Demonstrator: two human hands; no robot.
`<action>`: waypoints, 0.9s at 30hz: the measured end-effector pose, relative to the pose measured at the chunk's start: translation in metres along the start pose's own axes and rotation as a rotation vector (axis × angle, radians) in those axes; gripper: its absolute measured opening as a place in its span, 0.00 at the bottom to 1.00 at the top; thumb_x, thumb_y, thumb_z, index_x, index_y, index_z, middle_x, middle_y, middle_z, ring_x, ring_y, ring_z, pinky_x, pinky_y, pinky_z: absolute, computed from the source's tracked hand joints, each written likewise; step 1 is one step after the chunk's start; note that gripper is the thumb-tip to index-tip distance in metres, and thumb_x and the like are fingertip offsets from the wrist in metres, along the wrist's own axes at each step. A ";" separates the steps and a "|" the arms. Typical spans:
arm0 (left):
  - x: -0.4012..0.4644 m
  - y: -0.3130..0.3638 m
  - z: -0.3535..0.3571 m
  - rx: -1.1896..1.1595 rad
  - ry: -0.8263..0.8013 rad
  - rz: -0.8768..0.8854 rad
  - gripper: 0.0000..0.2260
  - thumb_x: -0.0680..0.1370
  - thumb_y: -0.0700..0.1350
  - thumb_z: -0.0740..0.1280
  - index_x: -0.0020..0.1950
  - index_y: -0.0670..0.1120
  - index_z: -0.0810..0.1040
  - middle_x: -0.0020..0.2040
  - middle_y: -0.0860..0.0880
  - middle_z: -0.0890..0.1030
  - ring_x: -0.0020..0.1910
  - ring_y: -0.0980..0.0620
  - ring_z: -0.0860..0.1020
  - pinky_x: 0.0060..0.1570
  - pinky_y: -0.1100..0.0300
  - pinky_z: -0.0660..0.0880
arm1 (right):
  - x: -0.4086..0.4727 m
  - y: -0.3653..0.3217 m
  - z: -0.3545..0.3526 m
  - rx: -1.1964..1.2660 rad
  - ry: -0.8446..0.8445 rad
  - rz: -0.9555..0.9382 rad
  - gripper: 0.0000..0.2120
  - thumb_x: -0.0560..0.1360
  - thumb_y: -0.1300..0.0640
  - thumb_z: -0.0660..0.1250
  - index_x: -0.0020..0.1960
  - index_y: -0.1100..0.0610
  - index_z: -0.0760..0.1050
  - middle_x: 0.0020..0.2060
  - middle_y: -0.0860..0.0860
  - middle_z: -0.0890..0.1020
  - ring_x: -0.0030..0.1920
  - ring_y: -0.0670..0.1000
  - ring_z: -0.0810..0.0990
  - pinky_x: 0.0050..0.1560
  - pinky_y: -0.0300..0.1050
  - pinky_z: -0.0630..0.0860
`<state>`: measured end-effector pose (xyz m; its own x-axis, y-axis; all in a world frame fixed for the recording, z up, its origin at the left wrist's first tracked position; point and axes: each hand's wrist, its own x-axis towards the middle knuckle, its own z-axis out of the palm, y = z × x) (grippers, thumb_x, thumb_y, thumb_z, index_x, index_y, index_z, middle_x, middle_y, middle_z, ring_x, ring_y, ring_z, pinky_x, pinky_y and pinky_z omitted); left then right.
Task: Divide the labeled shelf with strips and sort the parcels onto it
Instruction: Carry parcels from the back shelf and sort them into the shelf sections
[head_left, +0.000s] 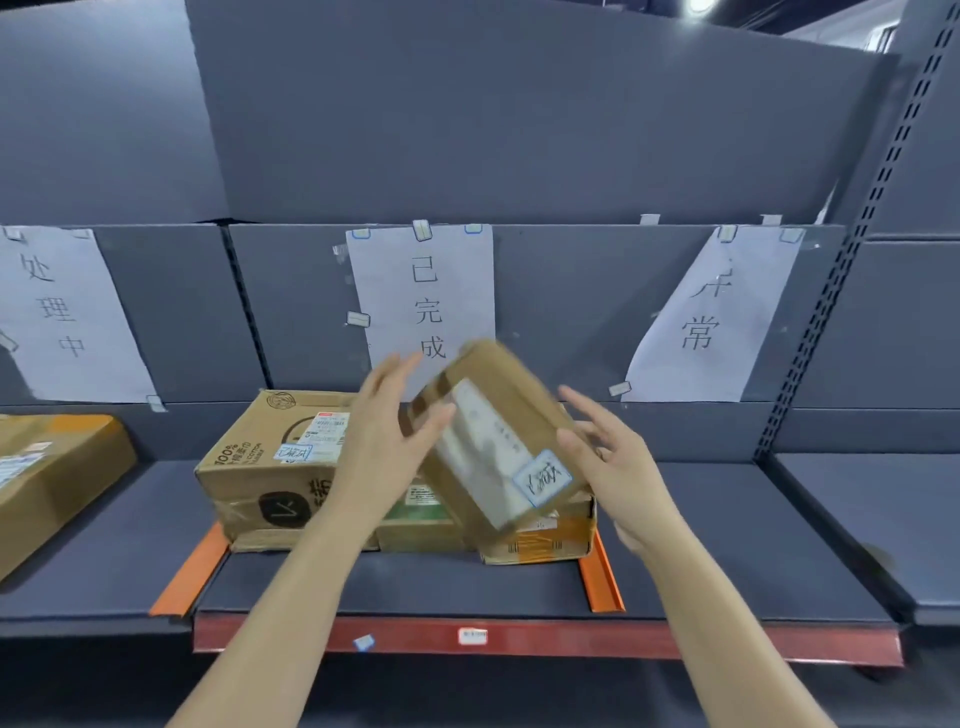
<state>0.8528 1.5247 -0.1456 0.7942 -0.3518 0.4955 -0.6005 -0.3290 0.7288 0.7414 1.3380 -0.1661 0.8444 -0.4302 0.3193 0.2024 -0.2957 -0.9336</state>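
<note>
A brown cardboard parcel (498, 415) with a white shipping label and a small blue-edged sticker lies tilted on top of other parcels in the middle bay. It looks motion-blurred. My left hand (395, 421) is at its left side with straight fingers, the thumb against its top face. My right hand (608, 457) is at its right side, fingers also straight and spread. Two orange strips (189, 571) (602, 577) lie front to back on the grey shelf (467, 587), bounding the middle bay. Paper labels hang on the back panel at left (67, 312), middle (423, 296) and right (711, 312).
In the middle bay stand a large printed carton (270, 467), a small parcel with a green label (421, 525) and a box with orange tape (540, 543). Another taped parcel (47, 478) sits in the left bay. A perforated upright (831, 322) ends the shelf on the right.
</note>
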 end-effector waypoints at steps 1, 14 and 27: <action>-0.007 -0.001 0.006 0.002 -0.005 -0.042 0.29 0.73 0.56 0.68 0.72 0.55 0.63 0.75 0.55 0.59 0.73 0.59 0.56 0.73 0.55 0.56 | -0.002 0.004 0.002 0.106 0.100 0.062 0.17 0.78 0.55 0.64 0.59 0.34 0.71 0.56 0.49 0.80 0.58 0.47 0.78 0.58 0.49 0.77; -0.051 -0.028 0.030 0.079 -0.113 -0.137 0.29 0.72 0.47 0.72 0.72 0.52 0.66 0.70 0.59 0.64 0.71 0.59 0.60 0.71 0.58 0.59 | -0.018 0.035 0.017 -0.105 -0.085 0.155 0.30 0.72 0.45 0.68 0.70 0.39 0.59 0.55 0.34 0.76 0.54 0.35 0.74 0.49 0.24 0.71; -0.034 -0.131 0.001 0.186 -0.213 -0.260 0.26 0.74 0.45 0.70 0.71 0.49 0.68 0.71 0.53 0.68 0.70 0.55 0.65 0.69 0.61 0.61 | 0.019 0.090 0.092 -0.784 -0.139 -0.026 0.21 0.72 0.42 0.68 0.63 0.47 0.72 0.56 0.44 0.76 0.64 0.50 0.67 0.63 0.45 0.60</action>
<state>0.9039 1.5787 -0.2587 0.8969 -0.4032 0.1817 -0.4035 -0.5775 0.7097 0.8214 1.3812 -0.2594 0.9088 -0.3201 0.2677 -0.1419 -0.8403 -0.5233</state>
